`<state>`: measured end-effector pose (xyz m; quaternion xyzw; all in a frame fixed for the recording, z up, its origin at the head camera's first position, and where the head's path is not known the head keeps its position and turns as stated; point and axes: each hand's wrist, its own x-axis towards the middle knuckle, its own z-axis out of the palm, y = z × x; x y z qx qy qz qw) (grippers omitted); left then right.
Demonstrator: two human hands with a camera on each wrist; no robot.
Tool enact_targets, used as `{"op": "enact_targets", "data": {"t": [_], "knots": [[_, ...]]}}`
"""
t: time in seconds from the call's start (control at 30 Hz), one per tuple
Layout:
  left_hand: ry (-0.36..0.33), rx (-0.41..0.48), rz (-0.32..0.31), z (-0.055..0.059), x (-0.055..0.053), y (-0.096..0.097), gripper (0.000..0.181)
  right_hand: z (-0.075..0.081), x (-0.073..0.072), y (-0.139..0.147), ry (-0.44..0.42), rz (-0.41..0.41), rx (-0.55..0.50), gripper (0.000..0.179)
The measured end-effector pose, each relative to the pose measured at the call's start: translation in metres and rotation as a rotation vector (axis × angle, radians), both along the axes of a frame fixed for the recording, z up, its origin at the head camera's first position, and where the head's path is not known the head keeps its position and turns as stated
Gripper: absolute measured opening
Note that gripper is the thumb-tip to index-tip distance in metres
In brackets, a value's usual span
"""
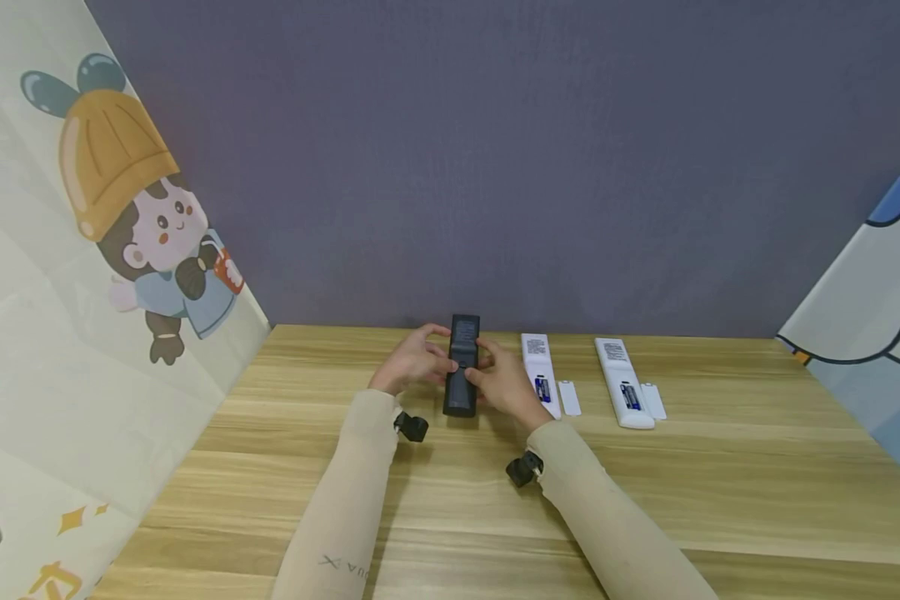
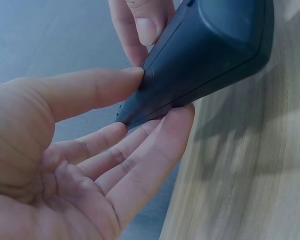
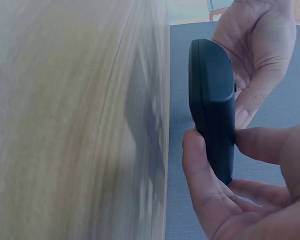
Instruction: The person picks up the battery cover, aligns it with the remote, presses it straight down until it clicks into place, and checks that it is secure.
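Note:
A black remote control (image 1: 461, 398) is held back side up above the table by both hands. My left hand (image 1: 414, 360) grips its left side, the thumb on the back face. From the right, my right hand (image 1: 507, 382) grips it, its thumb near the middle of the back. In the left wrist view, the remote (image 2: 210, 55) rests between the left thumb and the fingers beneath. The right wrist view has the remote (image 3: 217, 100) lifted off the tabletop, with the right fingers and thumb on opposite faces.
To the right lie two white remotes, a nearer one (image 1: 537, 357) and a farther one (image 1: 617, 365), with batteries showing in their compartments. Beside them are white battery covers, one (image 1: 570, 398) by each. A grey-blue wall (image 1: 495, 167) stands behind the wooden table (image 1: 450, 517).

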<state>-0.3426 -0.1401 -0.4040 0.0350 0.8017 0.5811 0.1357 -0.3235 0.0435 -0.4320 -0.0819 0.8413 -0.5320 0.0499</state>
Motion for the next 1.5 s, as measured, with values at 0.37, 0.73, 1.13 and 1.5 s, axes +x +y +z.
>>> {"op": "enact_targets", "data": {"t": [0.37, 0.73, 1.13, 1.5], "knots": [[0.021, -0.036, 0.021, -0.001, 0.0, 0.0, 0.067, -0.002, -0.002, -0.003, 0.028, 0.026, 0.027, 0.072], [0.029, -0.074, 0.059, -0.004, -0.001, 0.004, 0.064, -0.005, -0.001, -0.005, 0.01, 0.02, 0.012, 0.07], [0.049, -0.122, 0.103, -0.007, -0.002, 0.006, 0.064, -0.009, 0.0, -0.007, 0.027, 0.028, 0.041, 0.067], [0.073, -0.188, 0.131, -0.014, -0.004, 0.005, 0.063, -0.015, 0.003, -0.009, 0.015, 0.072, 0.069, 0.074]]}}
